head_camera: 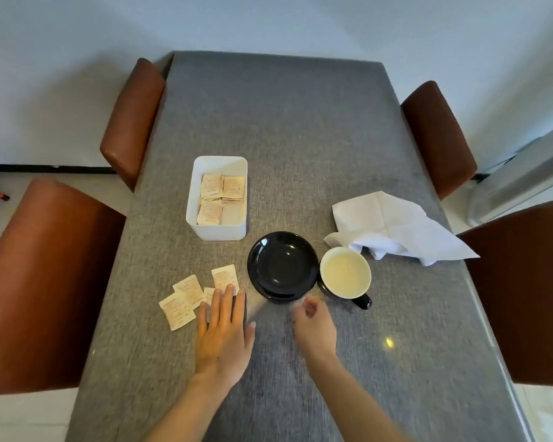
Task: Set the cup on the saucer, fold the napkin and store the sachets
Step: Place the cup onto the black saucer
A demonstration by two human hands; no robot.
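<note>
The left hand (222,330) is laid flat and open on the grey woven table covering (300,154), nothing grasped, its fingertips (229,290) resting on or just over the nearest of the loose beige paper sachets (186,299); whether they press on it cannot be told. These sachets are scattered just beyond and to the left of that hand, towards the table's left edge, some overlapping one another. The right hand (315,327) is held loosely curled and empty, blurred, above the cloth near the table's near edge. Just beyond it and slightly to the right stands the dark cup with a pale cream interior (345,272), its handle (363,302) pointed back towards the near edge and the right hand, which is judged the nearer hand for a lift. The round black glossy saucer (283,266) lies bare immediately to the cup's left, the two touching or nearly so, so only a short sideways carry is called for. Beyond the sachets, the white rectangular plastic box (217,197) is set with its long axis running away from the near edge, partly filled with more sachets. The crumpled white napkin (396,228) lies unfolded by the right edge, one corner at or past that edge. Open cloth is left between the hands and across the far half.
</note>
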